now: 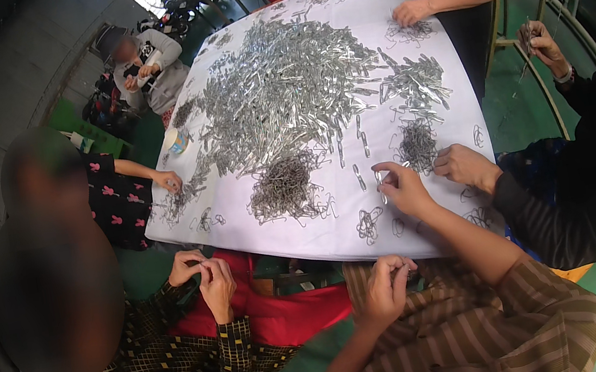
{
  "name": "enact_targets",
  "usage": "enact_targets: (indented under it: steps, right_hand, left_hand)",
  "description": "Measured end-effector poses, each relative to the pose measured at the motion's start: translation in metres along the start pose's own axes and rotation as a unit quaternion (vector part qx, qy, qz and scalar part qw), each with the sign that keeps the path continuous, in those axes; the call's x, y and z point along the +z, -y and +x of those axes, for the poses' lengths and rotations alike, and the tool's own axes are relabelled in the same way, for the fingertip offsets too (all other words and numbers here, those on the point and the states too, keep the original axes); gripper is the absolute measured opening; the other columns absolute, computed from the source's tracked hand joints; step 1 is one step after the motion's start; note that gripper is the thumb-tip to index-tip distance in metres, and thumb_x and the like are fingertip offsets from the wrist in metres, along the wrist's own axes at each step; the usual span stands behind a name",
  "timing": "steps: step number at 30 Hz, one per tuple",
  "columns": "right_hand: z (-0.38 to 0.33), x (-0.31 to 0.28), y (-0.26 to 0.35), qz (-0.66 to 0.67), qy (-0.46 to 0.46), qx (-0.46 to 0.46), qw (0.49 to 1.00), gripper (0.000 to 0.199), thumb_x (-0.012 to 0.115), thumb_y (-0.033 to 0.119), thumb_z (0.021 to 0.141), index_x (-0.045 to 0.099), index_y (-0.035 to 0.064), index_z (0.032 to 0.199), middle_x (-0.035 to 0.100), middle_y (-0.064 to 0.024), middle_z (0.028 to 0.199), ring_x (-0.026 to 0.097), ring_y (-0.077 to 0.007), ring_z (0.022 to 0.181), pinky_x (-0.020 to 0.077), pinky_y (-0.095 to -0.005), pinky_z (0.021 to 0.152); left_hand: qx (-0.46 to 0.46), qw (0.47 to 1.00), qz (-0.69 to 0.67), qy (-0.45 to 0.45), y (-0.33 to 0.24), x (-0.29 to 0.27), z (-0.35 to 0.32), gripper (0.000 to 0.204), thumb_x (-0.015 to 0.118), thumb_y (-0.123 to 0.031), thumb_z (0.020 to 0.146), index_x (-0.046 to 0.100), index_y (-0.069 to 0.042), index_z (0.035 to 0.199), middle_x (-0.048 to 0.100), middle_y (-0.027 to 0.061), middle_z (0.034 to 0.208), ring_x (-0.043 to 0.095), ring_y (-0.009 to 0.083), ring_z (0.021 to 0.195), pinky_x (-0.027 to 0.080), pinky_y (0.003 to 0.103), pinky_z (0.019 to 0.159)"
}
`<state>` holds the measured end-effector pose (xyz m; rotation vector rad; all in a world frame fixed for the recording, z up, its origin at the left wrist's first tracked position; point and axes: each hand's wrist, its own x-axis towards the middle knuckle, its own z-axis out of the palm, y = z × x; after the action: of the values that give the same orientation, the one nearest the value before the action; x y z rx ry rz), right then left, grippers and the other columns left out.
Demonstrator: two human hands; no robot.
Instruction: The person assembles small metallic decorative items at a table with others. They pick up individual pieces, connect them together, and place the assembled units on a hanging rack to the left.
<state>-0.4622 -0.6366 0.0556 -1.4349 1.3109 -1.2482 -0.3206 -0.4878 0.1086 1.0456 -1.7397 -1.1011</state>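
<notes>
The right hand (404, 189) reaches out over the white-covered worktop (338, 240). Its grip is closed to a pinch, with thumb and fingertips on a small silver metal strip (382, 197) that hangs just left of the grip, above the cloth. The left hand (388, 285) sits nearer the body, below the right grip and off the worktop's near edge. Its fingers are curled in tight. Something small may be nipped between them, but I cannot tell what, or whether anything is there at all.

Just below and left of the right grip lie a few loose wire loops (369, 223). Further left is a dark tangle of wire (284, 184). Beyond the grip, toward the far side, spreads the big heap of silver strips (282, 83). A smaller wire clump (418, 144) lies just above and to the right. A neighbour's hand (466, 167) in a dark sleeve rests right beside the grip on its right, close but not touching it. On the left, another person's hands (202, 270) work together over a red lap.

By the look of it, the step in hand is lifting one strip off the cloth. Joining it to whatever the left hand has would call for bringing the two grips together. The strip must stay pinched and steady, and clear of the neighbour's hand.
</notes>
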Motion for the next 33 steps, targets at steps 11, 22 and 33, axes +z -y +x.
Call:
enact_targets:
  steps: [11,22,33]
  right_hand:
    - [-0.076,-0.032,0.074,0.168,0.111,0.061,0.978,0.036,0.064,-0.003,0.083,0.058,-0.0030,0.118,0.062,-0.0015,0.075,0.056,-0.0049,0.064,0.0462,-0.0204,0.057]
    - [-0.103,-0.034,0.077,0.050,0.033,-0.029,0.998,0.035,0.064,-0.003,0.081,0.061,0.0005,0.115,0.067,-0.0073,0.077,0.062,-0.0092,0.068,0.0510,-0.0240,0.064]
    - [-0.107,-0.034,0.074,0.041,0.033,-0.020,0.998,0.033,0.064,-0.003,0.081,0.062,0.0004,0.113,0.065,-0.0067,0.077,0.063,-0.0104,0.067,0.0509,-0.0243,0.062]
  left_hand:
    - [-0.007,0.988,0.120,-0.099,0.010,0.005,0.013,0.009,0.054,-0.003,0.089,0.047,-0.002,0.096,0.063,0.0143,0.083,0.059,0.0350,0.079,0.044,0.042,0.074]
    - [0.004,0.977,0.195,-0.082,0.015,0.012,0.000,0.011,0.059,-0.002,0.086,0.052,-0.003,0.095,0.061,0.0138,0.082,0.058,0.0342,0.077,0.044,0.042,0.070]
    - [0.021,0.973,0.211,-0.088,0.014,0.011,0.002,0.009,0.059,-0.003,0.087,0.053,-0.002,0.093,0.063,0.0133,0.081,0.060,0.0299,0.075,0.047,0.038,0.068]
